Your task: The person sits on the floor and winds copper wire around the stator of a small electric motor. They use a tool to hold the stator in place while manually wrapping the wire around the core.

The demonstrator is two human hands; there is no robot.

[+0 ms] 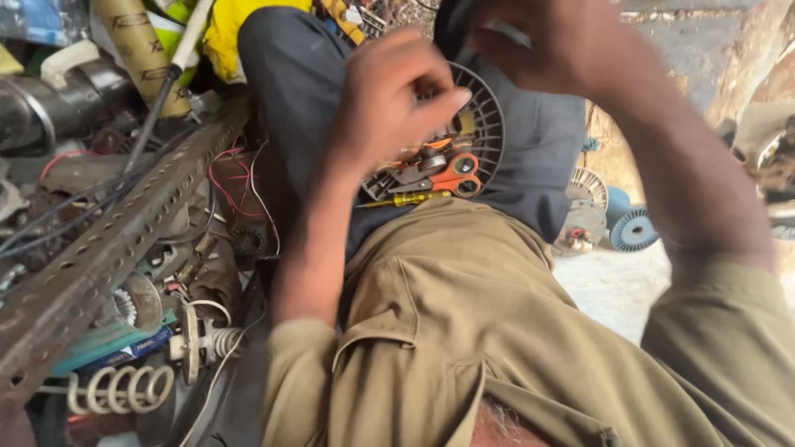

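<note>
My left hand [389, 91] is raised in front of me with its fingers curled in and the thumb pressed to the fingertips. It sits right at the rim of a grey round slotted disc [489, 124]. I cannot see anything in its grasp. On the disc's lower part lie orange-handled pliers [451, 170], and a yellow screwdriver [406, 199] lies just below them. My right hand [555, 41] is blurred at the top edge, above the disc, with its fingers bent over something dark. The disc rests against dark grey cloth [538, 141].
A rusty perforated angle bar [108, 248] runs diagonally on the left over a heap of wires, motor parts and metal springs [116, 389]. A cardboard tube [141, 50] stands at the top left. A blue spool [633, 230] lies on the pale floor at the right.
</note>
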